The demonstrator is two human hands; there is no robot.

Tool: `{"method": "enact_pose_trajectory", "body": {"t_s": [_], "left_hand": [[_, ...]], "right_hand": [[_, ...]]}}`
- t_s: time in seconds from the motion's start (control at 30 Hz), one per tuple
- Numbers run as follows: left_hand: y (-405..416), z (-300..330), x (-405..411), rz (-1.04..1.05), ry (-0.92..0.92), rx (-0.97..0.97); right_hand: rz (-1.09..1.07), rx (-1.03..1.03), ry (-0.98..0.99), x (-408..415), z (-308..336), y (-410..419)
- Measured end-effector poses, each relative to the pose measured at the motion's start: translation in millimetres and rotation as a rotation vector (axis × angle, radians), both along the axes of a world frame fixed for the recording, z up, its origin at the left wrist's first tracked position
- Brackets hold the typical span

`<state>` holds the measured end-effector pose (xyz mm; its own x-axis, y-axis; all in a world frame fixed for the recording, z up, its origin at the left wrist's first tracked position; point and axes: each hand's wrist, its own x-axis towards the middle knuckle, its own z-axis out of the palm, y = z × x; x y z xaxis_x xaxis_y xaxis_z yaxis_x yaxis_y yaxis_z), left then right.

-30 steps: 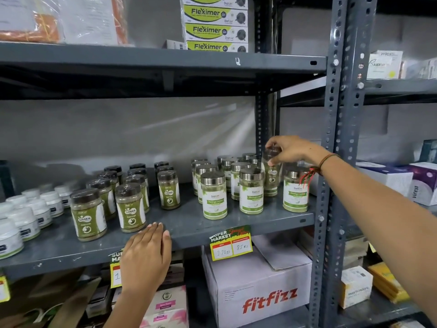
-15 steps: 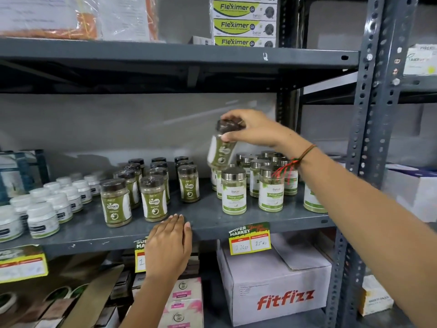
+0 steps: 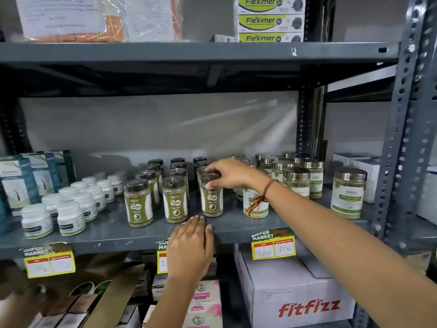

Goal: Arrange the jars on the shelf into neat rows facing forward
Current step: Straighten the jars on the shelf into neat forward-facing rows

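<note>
My right hand (image 3: 225, 172) grips the black lid of a green-labelled jar (image 3: 212, 201), which stands upright on the grey shelf (image 3: 113, 233) at the front of the third row of black-lidded jars. Two matching front jars (image 3: 138, 202) (image 3: 175, 199) stand to its left, labels facing forward, with more rows behind. To the right stand several silver-lidded jars (image 3: 296, 182) with white and green labels; one (image 3: 348, 192) stands apart at the far right. My left hand (image 3: 190, 247) rests flat on the shelf's front edge, fingers together, holding nothing.
White-lidded small jars (image 3: 71, 217) and blue boxes (image 3: 21, 183) fill the shelf's left end. Yellow price tags (image 3: 274, 245) hang from the shelf edge. A fitfizz carton (image 3: 295, 294) sits below. A grey upright post (image 3: 402, 138) stands at the right. Another shelf sits close overhead.
My right hand lifted the black-lidded jar out from among the silver-lidded jars, carried it left and set it upright at the front of the third black-lidded row. My left hand stayed on the edge.
</note>
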<state>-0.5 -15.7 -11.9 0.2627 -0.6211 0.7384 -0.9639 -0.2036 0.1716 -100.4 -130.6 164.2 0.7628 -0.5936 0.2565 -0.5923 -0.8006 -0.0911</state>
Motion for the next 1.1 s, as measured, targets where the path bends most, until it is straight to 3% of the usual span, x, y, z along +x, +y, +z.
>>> {"method": "enact_pose_trajectory", "body": {"t_s": [0.37,0.53,0.77,0.87,0.97,1.1], "left_hand": [[2.7,2.5,-1.2,-0.012,0.019,0.027],[6.6,5.3,-3.8,-0.016,0.018,0.047],[7.3,5.7,-7.4,-0.003,0.010,0.065],[6.8,5.2,-6.3,0.001,0.004,0.068],[6.4,5.1,-6.8,0.006,0.010,0.076],[6.9,5.4,-8.5,0.007,0.022,0.077]], "right_hand": [[-0.016,0.061,0.007,3.5,-5.8,2.5],[-0.047,0.067,-0.187,-20.8,0.4,13.0],[-0.239,-0.113,-0.375,-115.0,15.5,6.4],[-0.451,-0.213,-0.307,-166.1,14.9,-5.9],[-0.656,-0.309,-0.096,-204.7,12.4,-14.8],[-0.795,-0.238,0.125,-227.8,9.2,-23.8]]}}
